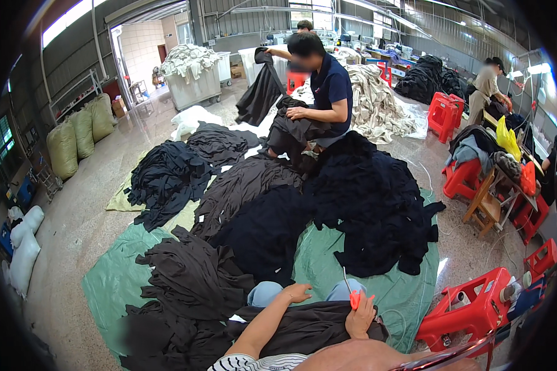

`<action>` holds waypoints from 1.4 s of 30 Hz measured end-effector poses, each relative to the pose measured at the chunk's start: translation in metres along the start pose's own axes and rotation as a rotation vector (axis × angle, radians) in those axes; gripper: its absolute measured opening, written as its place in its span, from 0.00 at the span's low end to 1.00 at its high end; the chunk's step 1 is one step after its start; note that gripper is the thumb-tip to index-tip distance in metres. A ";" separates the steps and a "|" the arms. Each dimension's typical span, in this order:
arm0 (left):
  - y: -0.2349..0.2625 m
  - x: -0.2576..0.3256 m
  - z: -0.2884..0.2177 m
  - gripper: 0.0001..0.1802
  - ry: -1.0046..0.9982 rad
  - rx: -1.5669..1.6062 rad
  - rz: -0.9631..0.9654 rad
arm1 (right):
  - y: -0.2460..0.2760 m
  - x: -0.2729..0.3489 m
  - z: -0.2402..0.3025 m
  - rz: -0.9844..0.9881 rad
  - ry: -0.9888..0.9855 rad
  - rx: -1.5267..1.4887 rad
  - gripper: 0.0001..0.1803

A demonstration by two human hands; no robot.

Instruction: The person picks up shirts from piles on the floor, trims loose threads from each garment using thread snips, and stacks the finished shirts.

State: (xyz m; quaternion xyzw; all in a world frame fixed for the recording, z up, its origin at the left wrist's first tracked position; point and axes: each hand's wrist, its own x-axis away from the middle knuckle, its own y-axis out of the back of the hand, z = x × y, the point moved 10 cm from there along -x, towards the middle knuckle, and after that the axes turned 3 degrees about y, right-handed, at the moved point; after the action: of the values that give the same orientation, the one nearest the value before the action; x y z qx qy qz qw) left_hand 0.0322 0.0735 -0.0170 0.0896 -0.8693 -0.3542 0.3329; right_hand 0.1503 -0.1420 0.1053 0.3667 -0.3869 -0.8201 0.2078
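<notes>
**Dark garments sorted on a green tarp**

At far left, green sacks (80, 133) stand against the wall. On the green tarp (114, 278), piles of dark brown garments (195, 278) lie beside a navy heap (368, 204). The left hand (297, 292) rests open, fingers spread, on the knee above the dark garment (303, 328) draped across the lap. The right hand (360, 315) is closed around red-handled thread snips (354, 298), blade upward, resting on that garment. Opposite, a seated person (319, 93) lifts a black piece. At right sits a red plastic stool (470, 306).
</notes>
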 end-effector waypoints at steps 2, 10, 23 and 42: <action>-0.009 -0.005 0.003 0.28 -0.031 -0.068 -0.013 | 0.000 0.000 0.000 0.011 -0.004 -0.018 0.30; -0.016 -0.006 0.003 0.28 0.001 -0.096 0.046 | 0.004 0.003 -0.001 -0.016 0.009 -0.005 0.30; -0.006 -0.006 -0.007 0.28 -0.033 -0.093 0.008 | 0.007 -0.002 0.005 0.006 0.012 -0.003 0.31; -0.008 0.002 -0.009 0.28 -0.005 -0.055 0.023 | 0.004 0.002 -0.002 0.021 -0.016 -0.037 0.33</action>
State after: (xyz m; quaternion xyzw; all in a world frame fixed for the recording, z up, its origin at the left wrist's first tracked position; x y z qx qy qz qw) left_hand 0.0364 0.0618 -0.0169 0.0696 -0.8610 -0.3745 0.3370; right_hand 0.1506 -0.1464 0.1068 0.3520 -0.3771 -0.8279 0.2203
